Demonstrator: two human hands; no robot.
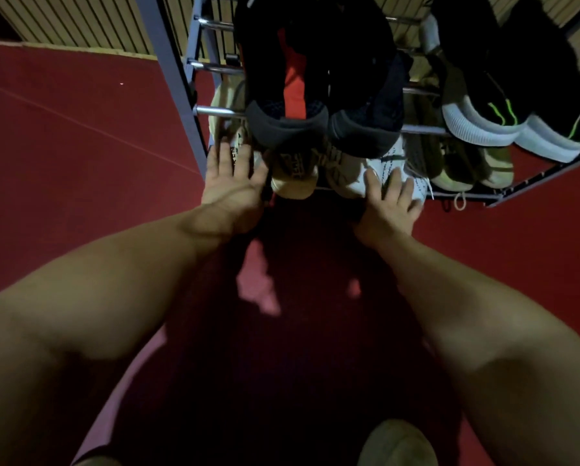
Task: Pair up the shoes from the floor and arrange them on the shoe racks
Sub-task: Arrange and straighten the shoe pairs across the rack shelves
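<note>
A metal shoe rack (194, 112) stands against the wall. On its lower shelf sit two pale cream and white sneakers, heels toward me: the left one (293, 176) and the right one (355, 176). My left hand (233, 183) lies flat with fingers spread at the left of this pair, touching the shelf's left end. My right hand (391, 200) rests with spread fingers on the heel of the right sneaker. Neither hand grips anything. A dark pair with a red strip (318, 82) sits on the shelf above, hiding the fronts of the pale sneakers.
A black pair with white soles and green marks (517, 109) sits on the upper shelf at right, an olive-yellow pair (466, 163) below it. The floor is red carpet (80, 146). A slatted wall (80, 21) stands behind. A loose lace (460, 201) hangs off the rack's front.
</note>
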